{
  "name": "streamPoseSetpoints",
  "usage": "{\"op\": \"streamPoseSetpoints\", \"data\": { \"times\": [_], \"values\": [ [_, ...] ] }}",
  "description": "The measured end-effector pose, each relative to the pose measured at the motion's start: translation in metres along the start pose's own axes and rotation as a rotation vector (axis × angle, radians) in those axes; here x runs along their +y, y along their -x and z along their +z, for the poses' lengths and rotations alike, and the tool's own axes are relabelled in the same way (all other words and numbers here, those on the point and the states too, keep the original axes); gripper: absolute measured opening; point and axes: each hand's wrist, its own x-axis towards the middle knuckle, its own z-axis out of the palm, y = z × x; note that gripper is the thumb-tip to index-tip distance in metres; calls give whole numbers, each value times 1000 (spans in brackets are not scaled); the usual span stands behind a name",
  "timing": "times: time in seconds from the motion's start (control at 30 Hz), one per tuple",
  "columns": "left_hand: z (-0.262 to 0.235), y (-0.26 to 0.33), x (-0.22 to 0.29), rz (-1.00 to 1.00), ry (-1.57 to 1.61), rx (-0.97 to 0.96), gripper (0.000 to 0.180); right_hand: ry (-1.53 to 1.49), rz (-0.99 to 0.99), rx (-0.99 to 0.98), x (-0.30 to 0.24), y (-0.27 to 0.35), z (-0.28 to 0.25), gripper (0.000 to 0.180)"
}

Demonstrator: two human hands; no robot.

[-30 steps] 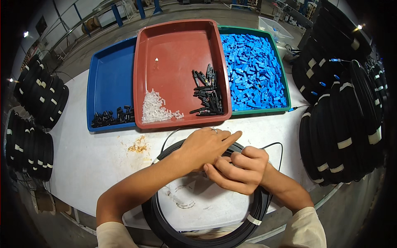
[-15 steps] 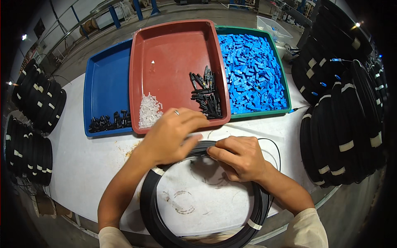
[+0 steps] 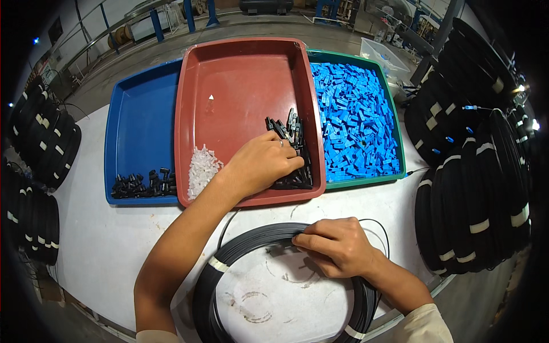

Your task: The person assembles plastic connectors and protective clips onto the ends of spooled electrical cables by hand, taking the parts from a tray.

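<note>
A coil of thin black cable (image 3: pixel 263 235), bound with white tape, lies at the near side of the table. My right hand (image 3: pixel 338 247) is closed around the top right of its ring, thumb and fingers pinching the strands. My left hand (image 3: pixel 264 163) reaches into the red tray (image 3: pixel 234 74), over a heap of slim black plastic connector parts (image 3: pixel 294 131). Its fingers bend down among these parts, and the fingertips are hidden, so a hold cannot be made out. Small clear-white plastic pieces (image 3: pixel 203 170) are heaped left of that hand in the same tray.
Left of the red tray, a blue tray (image 3: pixel 140 114) holds small black pieces; on the right, a green tray (image 3: pixel 394 126) is filled with blue connector parts. Stacks of taped black cable coils stand at the right (image 3: pixel 474 206) and left (image 3: pixel 43 143). White tabletop (image 3: pixel 114 246) surrounds the coil.
My left hand has moved from above the coil up and forward into the red tray. My right hand stays on the coil. The whole view has shifted, so the trays appear lower.
</note>
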Motion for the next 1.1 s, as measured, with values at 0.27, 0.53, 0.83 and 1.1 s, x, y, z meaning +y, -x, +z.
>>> {"op": "streamPoseSetpoints", "data": {
  "times": [0.27,0.53,0.83,1.1],
  "values": [
    [-15,25,5,-192,398,172,22,-23,9,16,0,-2,0,35],
    [-38,51,34,-427,735,313,44,-34,22,39,1,-4,-1,32],
    [-52,71,86,-474,1099,398,45,-76,-18,24,0,-2,-2,31],
    [-32,80,103,-489,1130,411,35,-115,-74,12,0,-2,-1,23]
  ]
}}
